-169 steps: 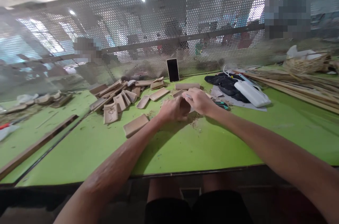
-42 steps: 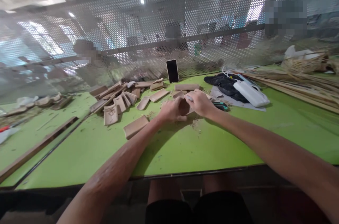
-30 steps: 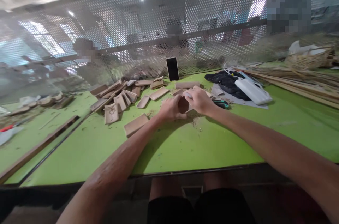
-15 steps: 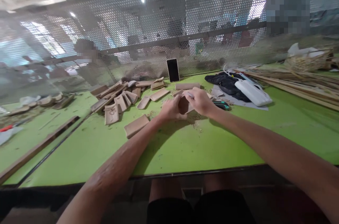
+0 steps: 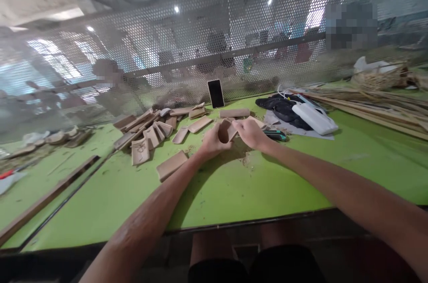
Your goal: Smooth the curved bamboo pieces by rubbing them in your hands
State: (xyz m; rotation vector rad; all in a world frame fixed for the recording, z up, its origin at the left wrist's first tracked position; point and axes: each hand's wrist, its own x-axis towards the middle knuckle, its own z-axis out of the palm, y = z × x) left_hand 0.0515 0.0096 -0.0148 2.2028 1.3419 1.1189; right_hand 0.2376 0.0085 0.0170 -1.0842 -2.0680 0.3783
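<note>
Over the green table, my left hand (image 5: 213, 142) is wrapped round a curved piece of bamboo (image 5: 227, 130), its hollow side showing. My right hand (image 5: 251, 133) is closed against the right end of that piece, thumb at its upper edge. Whatever lies inside my right fingers is hidden. Bamboo shavings (image 5: 246, 160) lie under the hands. Just right of my right hand is a black and teal cutter (image 5: 276, 135). Behind the hands rests another bamboo piece (image 5: 234, 113), and a single one (image 5: 172, 165) lies by my left forearm.
Cut bamboo pieces (image 5: 152, 133) are heaped at the left. A phone (image 5: 216, 94) leans against the perforated metal screen (image 5: 187, 60). On the right are dark cloth (image 5: 279, 109), a white case (image 5: 316, 119) and long strips (image 5: 374, 111). A wooden bar (image 5: 50, 196) lies left.
My right hand has shifted slightly down along the bamboo piece, and a grey thing seen by its thumb no longer shows. The view has tilted a little upward.
</note>
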